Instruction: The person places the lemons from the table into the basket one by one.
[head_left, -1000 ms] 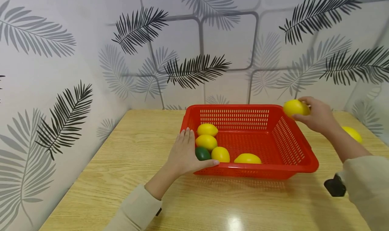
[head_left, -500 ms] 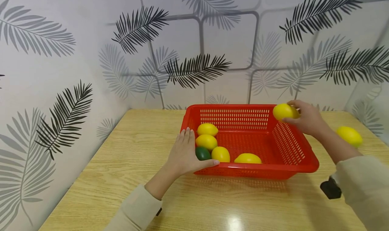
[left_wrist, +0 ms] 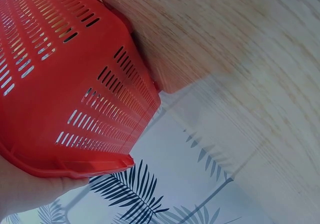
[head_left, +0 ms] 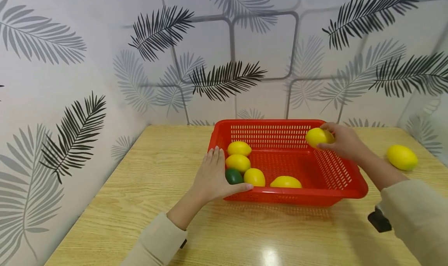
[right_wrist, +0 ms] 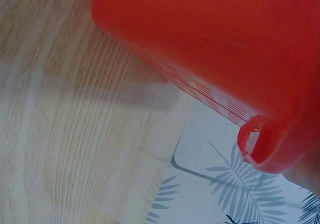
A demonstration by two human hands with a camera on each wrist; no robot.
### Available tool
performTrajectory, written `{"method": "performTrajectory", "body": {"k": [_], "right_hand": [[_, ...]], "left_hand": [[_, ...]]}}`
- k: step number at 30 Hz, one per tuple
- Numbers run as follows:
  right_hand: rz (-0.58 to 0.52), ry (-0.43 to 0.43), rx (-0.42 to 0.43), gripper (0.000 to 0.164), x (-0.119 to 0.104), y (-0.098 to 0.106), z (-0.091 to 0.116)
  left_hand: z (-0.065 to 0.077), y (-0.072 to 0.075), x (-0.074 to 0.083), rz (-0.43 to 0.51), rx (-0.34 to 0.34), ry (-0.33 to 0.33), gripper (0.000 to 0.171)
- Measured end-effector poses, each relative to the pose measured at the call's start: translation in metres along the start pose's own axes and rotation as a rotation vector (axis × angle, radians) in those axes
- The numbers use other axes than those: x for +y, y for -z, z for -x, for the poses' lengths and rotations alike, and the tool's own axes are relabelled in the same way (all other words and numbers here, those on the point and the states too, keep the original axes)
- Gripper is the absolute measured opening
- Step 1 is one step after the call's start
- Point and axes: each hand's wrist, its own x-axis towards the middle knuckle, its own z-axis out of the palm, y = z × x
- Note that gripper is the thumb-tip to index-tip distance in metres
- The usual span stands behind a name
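A red plastic basket (head_left: 269, 196) with slotted walls stands on the table. My left hand (head_left: 213, 180) rests on its near left corner, fingers straight along the left rim and thumb along the front rim. In my right hand (head_left: 342, 142) a yellow lemon (head_left: 315, 137) is gripped between thumb and fingers, over the basket's far right part. Inside, lemons (head_left: 238, 163) lie along the left side, one lemon (head_left: 286, 182) sits by the front wall, and a dark green fruit (head_left: 233, 176) lies at the near left corner. The right wrist view shows the basket wall (right_wrist: 215, 49) but hides the held lemon.
Another lemon (head_left: 402, 157) lies on the wooden table (head_left: 147, 172) right of the basket, beyond my right forearm. A wall (head_left: 168, 102) with a leaf pattern rises behind the table, and another side of it runs along the left.
My right hand has moved left and down with the lemon, from above the basket's right rim to over its inside. My left hand has stayed at the corner.
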Motion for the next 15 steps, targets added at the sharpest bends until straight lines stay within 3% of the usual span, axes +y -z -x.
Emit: {"method": "performTrajectory", "body": {"k": [9, 15], "right_hand": [[0.046, 0.066, -0.042, 0.05, -0.007, -0.009, 0.001], [0.032, 0.054, -0.095, 0.05, -0.011, -0.014, 0.004]], "left_hand": [[0.0, 0.0, 0.0, 0.003, -0.004, 0.002, 0.114], [-0.001, 0.0, 0.0, -0.002, -0.006, 0.004, 0.114]]}}
